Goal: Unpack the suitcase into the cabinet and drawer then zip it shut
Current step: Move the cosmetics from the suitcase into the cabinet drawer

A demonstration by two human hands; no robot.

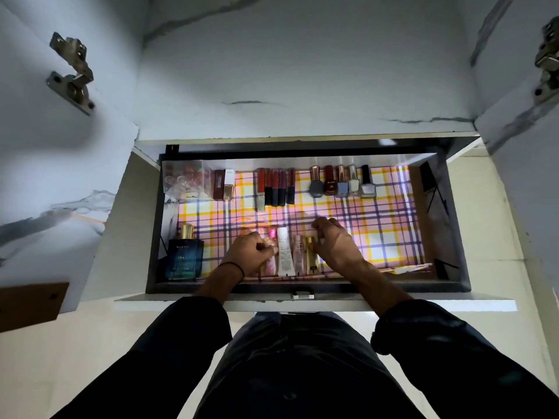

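Observation:
An open drawer (305, 287) lined with plaid paper lies below me. Along its front lie several small cosmetic tubes: a pink one (270, 263), a white one (285, 252), a pale pink one (299, 252) and a gold one (311, 258). My left hand (251, 251) is closed on the pink tube at the left of that row. My right hand (335, 243) rests at the gold tube on the right, fingers curled against it. The suitcase is out of view.
A blue perfume bottle (185, 257) stands front left. At the back lie a clear bag of trinkets (186, 181), lipsticks (276, 189) and several nail polish bottles (341, 182). Open cabinet doors with hinges (71, 71) flank the drawer; the plaid liner's right half is bare.

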